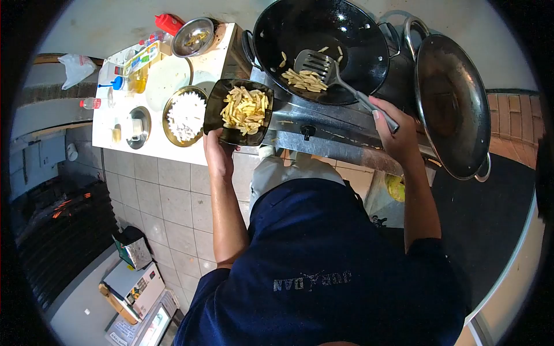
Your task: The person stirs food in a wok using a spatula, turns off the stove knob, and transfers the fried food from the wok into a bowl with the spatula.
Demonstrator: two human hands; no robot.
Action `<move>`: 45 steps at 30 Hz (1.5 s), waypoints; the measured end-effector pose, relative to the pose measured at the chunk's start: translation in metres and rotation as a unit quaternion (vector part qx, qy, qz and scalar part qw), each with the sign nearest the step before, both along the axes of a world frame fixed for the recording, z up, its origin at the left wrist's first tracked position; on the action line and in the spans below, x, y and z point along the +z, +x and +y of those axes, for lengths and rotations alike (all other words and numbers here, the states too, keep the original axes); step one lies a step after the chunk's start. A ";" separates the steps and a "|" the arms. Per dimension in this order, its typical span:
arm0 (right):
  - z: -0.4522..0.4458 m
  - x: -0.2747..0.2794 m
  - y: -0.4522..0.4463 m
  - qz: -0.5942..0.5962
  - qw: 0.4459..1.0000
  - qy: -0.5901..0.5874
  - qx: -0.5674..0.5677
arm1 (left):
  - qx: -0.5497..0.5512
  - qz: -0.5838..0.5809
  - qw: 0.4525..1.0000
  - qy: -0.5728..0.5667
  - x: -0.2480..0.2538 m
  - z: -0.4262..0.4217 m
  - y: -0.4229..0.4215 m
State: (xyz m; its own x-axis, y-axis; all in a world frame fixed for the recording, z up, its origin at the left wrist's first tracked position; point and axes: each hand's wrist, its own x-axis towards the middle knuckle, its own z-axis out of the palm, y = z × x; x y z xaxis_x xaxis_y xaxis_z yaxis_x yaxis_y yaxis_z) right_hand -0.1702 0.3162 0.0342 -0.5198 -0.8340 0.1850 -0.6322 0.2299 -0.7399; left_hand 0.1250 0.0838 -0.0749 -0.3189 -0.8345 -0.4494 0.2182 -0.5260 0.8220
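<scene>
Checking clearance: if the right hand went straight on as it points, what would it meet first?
Beyond its spatula, the right hand would probably meet the near right side of the black wok; depth is unclear, so it might pass over.

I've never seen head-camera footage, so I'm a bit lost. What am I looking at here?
There's no machine: a camera worn on the person's head looks down at their own bare hands. The left hand holds a dark square bowl of pale strips. The right hand grips a slotted spatula, its blade among similar strips in a black wok. Another pan sits beside it. The white table holds, among other things, a round bowl of white pieces.
</scene>
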 end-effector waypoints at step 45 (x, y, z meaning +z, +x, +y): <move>-0.005 -0.011 0.021 -0.022 0.998 -0.050 -0.020 | -0.031 -0.018 0.999 -0.038 0.003 0.016 -0.006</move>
